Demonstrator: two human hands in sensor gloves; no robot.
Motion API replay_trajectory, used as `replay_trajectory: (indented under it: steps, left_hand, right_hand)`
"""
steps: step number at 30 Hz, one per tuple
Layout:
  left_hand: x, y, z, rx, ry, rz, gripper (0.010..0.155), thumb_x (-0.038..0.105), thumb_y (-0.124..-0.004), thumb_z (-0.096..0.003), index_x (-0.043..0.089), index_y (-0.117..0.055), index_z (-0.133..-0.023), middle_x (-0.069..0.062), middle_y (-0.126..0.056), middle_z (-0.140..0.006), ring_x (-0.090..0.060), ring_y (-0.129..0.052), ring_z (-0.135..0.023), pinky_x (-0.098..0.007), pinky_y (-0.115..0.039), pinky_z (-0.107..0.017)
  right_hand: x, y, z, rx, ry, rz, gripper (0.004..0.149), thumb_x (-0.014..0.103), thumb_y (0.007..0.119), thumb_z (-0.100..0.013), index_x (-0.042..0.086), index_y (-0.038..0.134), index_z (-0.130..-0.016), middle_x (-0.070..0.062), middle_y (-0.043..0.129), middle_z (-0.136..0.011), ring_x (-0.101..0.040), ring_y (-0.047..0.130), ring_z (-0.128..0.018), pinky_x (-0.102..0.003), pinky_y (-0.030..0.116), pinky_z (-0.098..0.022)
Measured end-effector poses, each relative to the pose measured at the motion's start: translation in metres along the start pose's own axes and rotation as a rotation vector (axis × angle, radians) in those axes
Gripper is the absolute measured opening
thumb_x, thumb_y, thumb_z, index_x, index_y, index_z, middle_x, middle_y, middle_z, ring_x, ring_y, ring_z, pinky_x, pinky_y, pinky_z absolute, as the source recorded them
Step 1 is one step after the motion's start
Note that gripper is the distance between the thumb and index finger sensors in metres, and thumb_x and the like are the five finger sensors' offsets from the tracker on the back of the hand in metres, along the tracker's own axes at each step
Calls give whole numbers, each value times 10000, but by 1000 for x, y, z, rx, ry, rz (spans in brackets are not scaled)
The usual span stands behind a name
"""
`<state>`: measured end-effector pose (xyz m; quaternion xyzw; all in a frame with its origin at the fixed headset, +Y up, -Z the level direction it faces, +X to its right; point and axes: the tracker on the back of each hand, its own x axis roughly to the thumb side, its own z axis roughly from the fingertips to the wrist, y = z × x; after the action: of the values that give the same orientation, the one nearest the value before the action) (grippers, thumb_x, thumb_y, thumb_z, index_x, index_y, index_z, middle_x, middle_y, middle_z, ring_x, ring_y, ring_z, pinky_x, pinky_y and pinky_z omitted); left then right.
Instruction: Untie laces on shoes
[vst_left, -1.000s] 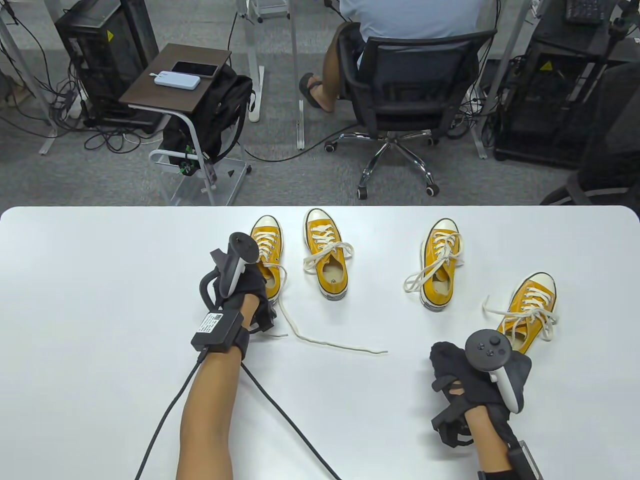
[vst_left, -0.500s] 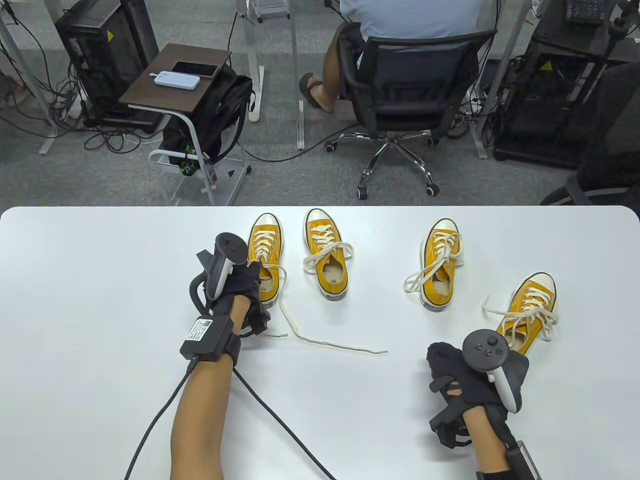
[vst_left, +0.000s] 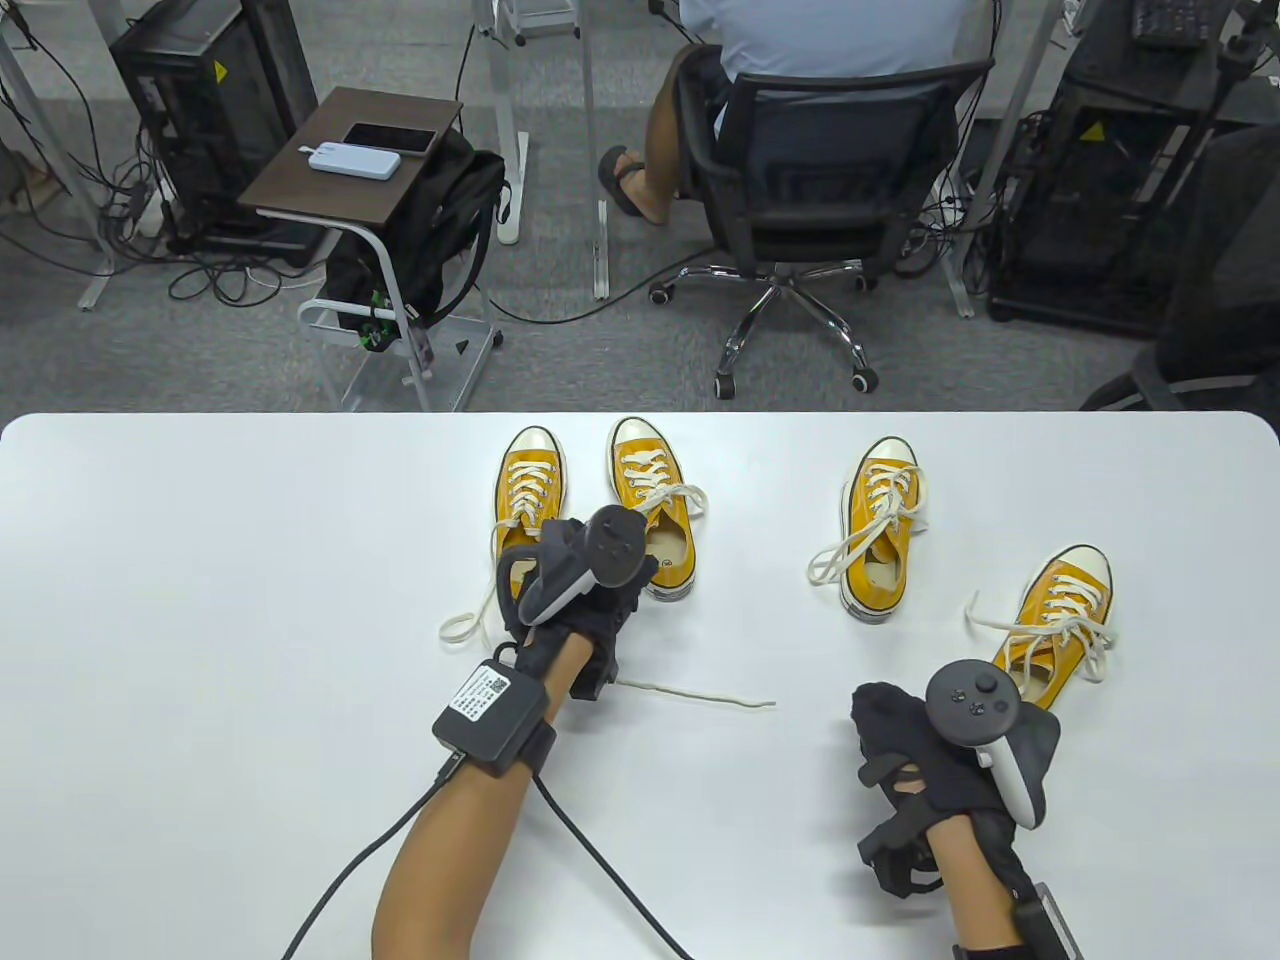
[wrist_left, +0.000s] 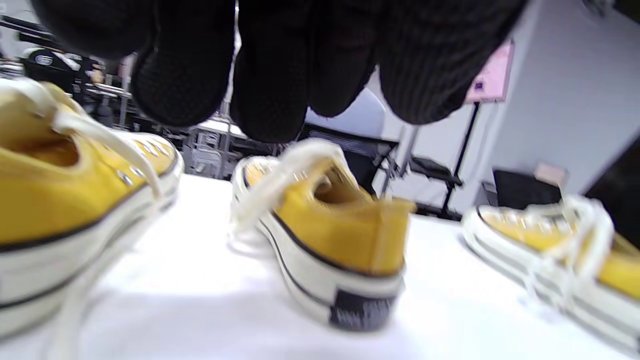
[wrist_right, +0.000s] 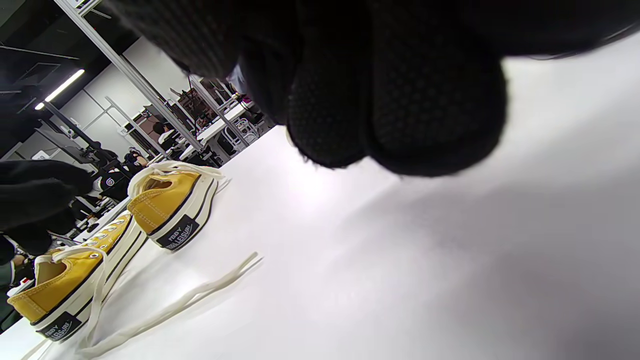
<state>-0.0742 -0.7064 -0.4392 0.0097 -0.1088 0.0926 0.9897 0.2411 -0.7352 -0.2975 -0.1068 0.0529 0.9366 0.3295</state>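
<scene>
Down at the 6 o'clock edge of the table (vst_left: 200, 560) both gloved hands come in. My left hand (vst_left: 580, 600) hovers over the heels of the two shoes at about 11 o'clock from table centre. In the left wrist view its fingers (wrist_left: 270, 85) hang loosely bent, nothing between them, so I'd call it relaxed and empty. My right hand (vst_left: 940, 760) sits idle on the table at about 5 o'clock, fingers loosely curled under and holding nothing I can see.

Step-wise, I'd say shoe one is done. The far-left shoe (vst_left: 528, 490) has no bow, and its lace (vst_left: 700, 694) trails loose over the table toward 3 o'clock, with another loop (vst_left: 462, 628) out at 8 o'clock of the hand. The second shoe (vst_left: 652, 500) just beside it shows a tied bow (vst_left: 660, 505), and that looks like the next job. It calls for pinching one free end of that bow and pulling it away from the shoe, probably toward 6 o'clock, maybe with the other hand steadying the heel.

All four shoes lie with their long axis roughly 12-to-6, toes at 12, heels toward me. The third shoe (vst_left: 880, 530) is well apart at 2 o'clock with its bow tied. The fourth shoe (vst_left: 1062, 620) tilts its toe toward 1 o'clock, just beyond my right hand, also tied.
</scene>
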Motion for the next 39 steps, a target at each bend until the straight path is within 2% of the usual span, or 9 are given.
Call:
replay_trajectory:
  steps: [6,9,13,15,19,22,29,33,39]
  left_hand:
    - [12,-30,-11,-81,21,22,689,546,-781,-457,314,-645,-1091,-28,-961,-796,-348,-953,-647,-492,-807,-456]
    - [10,-43,-16,-96,60,65,657,537,-788,-457,364,-664,-1078,-27,-979,-761,-345,-965,-613,-486,-815,-439]
    - [8,-53,-22,-78,94,100,538,511,-804,-454,374,-785,-974,-19,-1002,-697,-324,-990,-563,-467,-833,-399]
    - [8,-55,-23,-31,112,99,430,467,-823,-451,365,-868,-867,-22,-1023,-649,-318,-1004,-527,-464,-840,-374]
    - [8,-52,-19,26,108,71,401,436,-818,-443,379,-885,-834,-26,-1022,-635,-294,-1013,-519,-445,-850,-363]
    - [6,-44,-14,104,114,85,399,410,-817,-432,373,-905,-820,-41,-1027,-629,-295,-1017,-521,-435,-859,-362]
    - [3,-14,1,154,117,153,404,389,-812,-429,355,-917,-818,-59,-1024,-615,-300,-1010,-522,-423,-869,-370]
    - [7,15,18,183,92,154,404,392,-810,-433,354,-911,-823,-58,-1020,-618,-299,-1011,-522,-421,-869,-375]
    - [18,57,59,196,56,178,408,387,-814,-436,336,-914,-829,-68,-1022,-614,-310,-1006,-518,-430,-863,-372]
  right_hand:
    - [1,0,1,6,-9,-2,472,390,749,-483,126,814,-869,-185,984,-641,-373,996,-321,-414,844,-112]
    - [1,0,1,8,-14,-5,473,390,749,-483,124,815,-869,-184,984,-640,-374,995,-321,-414,844,-112]
    - [1,0,2,14,-14,-8,473,389,749,-483,124,814,-869,-184,985,-638,-373,996,-320,-415,844,-111]
    - [1,0,2,14,-13,-11,471,388,749,-484,124,815,-868,-184,985,-638,-374,996,-321,-415,843,-112]
    - [2,0,2,15,-13,-12,471,388,749,-483,124,815,-868,-185,985,-639,-374,996,-320,-415,844,-112]
    - [2,0,3,12,-17,-14,470,388,749,-483,125,816,-867,-184,985,-640,-373,996,-322,-414,844,-113]
    - [3,0,3,17,-25,-18,469,388,748,-483,126,817,-865,-184,984,-642,-372,996,-322,-414,844,-113]
    - [4,0,3,21,-25,-23,467,388,748,-484,128,818,-865,-184,983,-644,-372,996,-323,-414,844,-114]
    - [5,1,4,27,-37,-21,467,388,747,-484,128,817,-866,-186,982,-646,-371,996,-325,-413,845,-115]
